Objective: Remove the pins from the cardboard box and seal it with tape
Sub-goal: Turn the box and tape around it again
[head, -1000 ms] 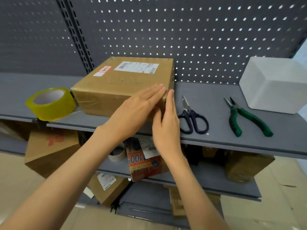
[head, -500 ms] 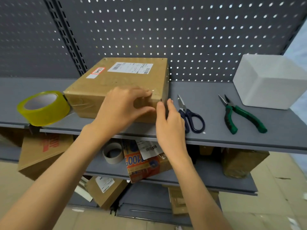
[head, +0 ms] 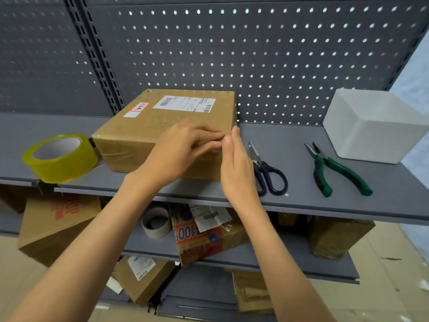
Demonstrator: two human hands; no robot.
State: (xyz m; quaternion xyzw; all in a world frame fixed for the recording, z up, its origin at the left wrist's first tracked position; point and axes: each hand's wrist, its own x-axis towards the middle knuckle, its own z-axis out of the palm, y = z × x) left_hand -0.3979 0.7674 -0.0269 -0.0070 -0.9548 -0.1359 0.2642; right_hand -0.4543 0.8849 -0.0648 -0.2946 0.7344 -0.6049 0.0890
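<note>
Pins too small to make out, brown labelled cardboard box on grey shelf, left hand fingers curled pinching its near right corner, right hand fingers straight beside that corner.

You see a brown cardboard box with shiny clear tape on its front and white paper labels on top. The tape roll is glossy yellow plastic. The shelf is smooth, dull grey metal. The white block looks like rough foam.
</note>
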